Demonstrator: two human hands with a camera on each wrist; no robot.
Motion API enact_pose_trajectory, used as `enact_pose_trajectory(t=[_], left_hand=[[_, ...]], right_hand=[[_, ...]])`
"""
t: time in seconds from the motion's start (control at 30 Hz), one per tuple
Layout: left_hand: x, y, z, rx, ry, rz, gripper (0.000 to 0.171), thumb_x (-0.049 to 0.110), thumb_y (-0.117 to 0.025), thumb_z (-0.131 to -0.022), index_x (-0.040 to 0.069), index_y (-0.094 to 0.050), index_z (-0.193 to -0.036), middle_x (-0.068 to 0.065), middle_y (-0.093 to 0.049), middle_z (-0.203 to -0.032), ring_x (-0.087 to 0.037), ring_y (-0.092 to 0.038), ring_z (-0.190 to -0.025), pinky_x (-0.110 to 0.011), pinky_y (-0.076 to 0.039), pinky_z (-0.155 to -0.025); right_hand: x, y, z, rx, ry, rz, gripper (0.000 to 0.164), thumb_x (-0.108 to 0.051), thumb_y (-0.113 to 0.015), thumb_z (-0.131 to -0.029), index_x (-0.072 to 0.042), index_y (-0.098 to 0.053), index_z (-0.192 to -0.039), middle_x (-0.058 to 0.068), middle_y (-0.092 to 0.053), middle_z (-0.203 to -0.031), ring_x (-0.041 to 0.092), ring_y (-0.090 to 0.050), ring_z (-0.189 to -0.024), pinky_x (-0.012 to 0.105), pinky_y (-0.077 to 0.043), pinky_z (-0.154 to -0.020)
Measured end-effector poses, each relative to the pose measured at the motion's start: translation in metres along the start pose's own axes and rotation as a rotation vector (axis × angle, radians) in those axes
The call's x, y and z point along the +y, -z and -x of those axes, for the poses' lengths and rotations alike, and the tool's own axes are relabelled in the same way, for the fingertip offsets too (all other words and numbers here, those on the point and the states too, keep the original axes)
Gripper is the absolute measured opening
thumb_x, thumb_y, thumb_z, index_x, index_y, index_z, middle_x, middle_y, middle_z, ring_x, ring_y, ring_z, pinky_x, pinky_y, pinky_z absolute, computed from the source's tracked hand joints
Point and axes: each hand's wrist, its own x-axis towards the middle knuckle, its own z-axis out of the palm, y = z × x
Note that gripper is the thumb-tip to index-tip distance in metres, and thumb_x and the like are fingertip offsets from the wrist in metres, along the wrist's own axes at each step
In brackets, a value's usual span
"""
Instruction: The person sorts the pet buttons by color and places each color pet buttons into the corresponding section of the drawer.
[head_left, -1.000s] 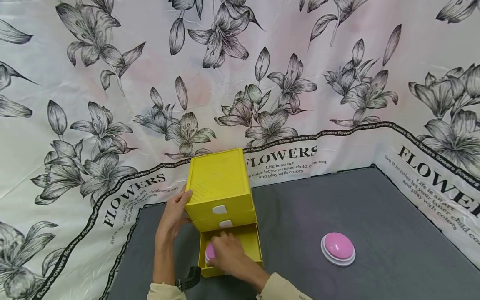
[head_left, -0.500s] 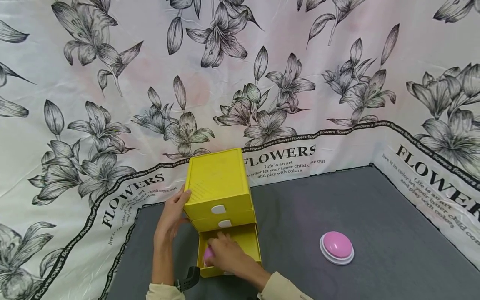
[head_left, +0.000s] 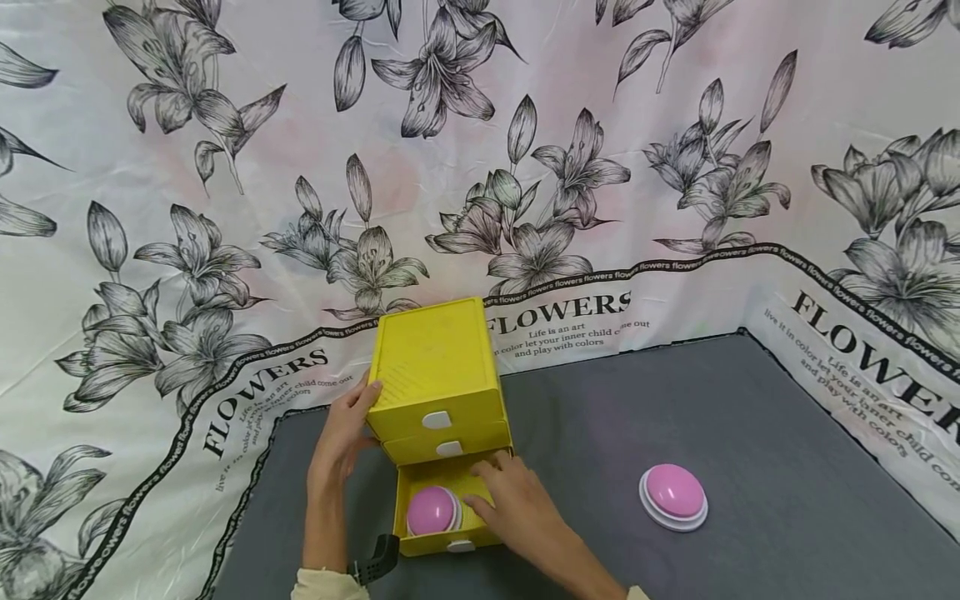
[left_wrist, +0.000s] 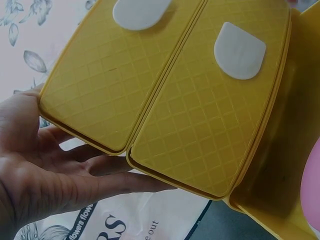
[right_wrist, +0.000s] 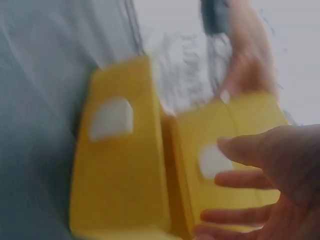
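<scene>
A yellow mini drawer cabinet (head_left: 435,354) stands on the dark grey surface, its bottom drawer (head_left: 423,546) pulled out. Inside that drawer, toward the left, a pink dome button with a white base (head_left: 432,509) lies tilted. My left hand (head_left: 343,433) rests against the cabinet's left side; the left wrist view shows its fingers (left_wrist: 125,184) stretched along the wall. At the drawer's right side is my right hand (head_left: 517,500), holding nothing, its fingers spread and apart from the button. The right wrist view is blurred, with the fingers (right_wrist: 240,216) in front of the drawer fronts.
Another pink dome button with a white base (head_left: 675,493) sits on the grey surface (head_left: 600,417) to the right. Two upper drawers with white tabs (head_left: 437,420) are closed. A floral cloth (head_left: 465,183) rises behind and along both sides.
My right hand has let go of the pink dome button, leaving it in the bottom drawer, and has moved right to the drawer's side wall. My left hand has stayed on the cabinet.
</scene>
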Motion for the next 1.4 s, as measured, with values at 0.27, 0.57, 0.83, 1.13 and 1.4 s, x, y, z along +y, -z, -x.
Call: enact_pose_trajectory(t=[0.27, 0.57, 0.83, 1.13, 1.4], left_hand=[[0.0, 0.001, 0.001, 0.004, 0.007, -0.022, 0.072, 0.051, -0.044, -0.111, 0.02, -0.015, -0.169, 0.007, -0.003, -0.178, -0.043, -0.02, -0.161, -0.078, -0.039, -0.11], [-0.001, 0.002, 0.003, 0.001, 0.01, -0.024, 0.072, 0.052, -0.044, -0.111, 0.022, -0.014, -0.169, 0.005, -0.003, -0.178, -0.042, -0.019, -0.161, -0.078, -0.038, -0.112], [-0.001, 0.002, 0.004, 0.001, 0.009, -0.03, 0.073, 0.052, -0.044, -0.111, 0.019, -0.015, -0.169, 0.011, -0.002, -0.177, -0.041, -0.02, -0.162, -0.076, -0.039, -0.112], [0.0, 0.0, 0.002, -0.001, 0.007, -0.021, 0.072, 0.051, -0.044, -0.111, 0.02, -0.015, -0.169, 0.008, -0.002, -0.178, -0.042, -0.021, -0.161, -0.077, -0.039, -0.111], [0.001, 0.0, 0.001, -0.001, 0.008, -0.017, 0.072, 0.052, -0.044, -0.111, 0.02, -0.017, -0.169, 0.011, -0.003, -0.177, -0.041, -0.022, -0.161, -0.078, -0.038, -0.112]], right_hand=[[0.057, 0.046, 0.02, 0.051, -0.273, 0.154, 0.055, -0.046, -0.071, -0.097, -0.008, -0.065, -0.136, 0.027, -0.063, -0.126, 0.049, -0.061, -0.11, 0.066, -0.052, -0.085], [0.127, 0.076, 0.05, -0.055, -0.554, 0.163, 0.064, -0.025, -0.086, -0.086, 0.001, -0.057, -0.136, 0.046, -0.047, -0.126, 0.07, -0.047, -0.113, 0.081, -0.044, -0.083], [0.148, 0.083, 0.058, -0.159, -0.748, -0.002, 0.057, -0.019, -0.083, -0.083, 0.008, -0.054, -0.124, 0.047, -0.041, -0.113, 0.073, -0.044, -0.108, 0.088, -0.042, -0.083], [0.143, 0.078, 0.054, -0.161, -0.789, 0.07, 0.071, -0.01, -0.09, -0.076, 0.011, -0.051, -0.131, 0.048, -0.04, -0.119, 0.071, -0.043, -0.112, 0.078, -0.049, -0.083], [0.144, 0.078, 0.057, -0.137, -0.759, 0.07, 0.062, -0.009, -0.088, -0.077, 0.011, -0.053, -0.125, 0.048, -0.039, -0.118, 0.072, -0.04, -0.112, 0.078, -0.049, -0.08]])
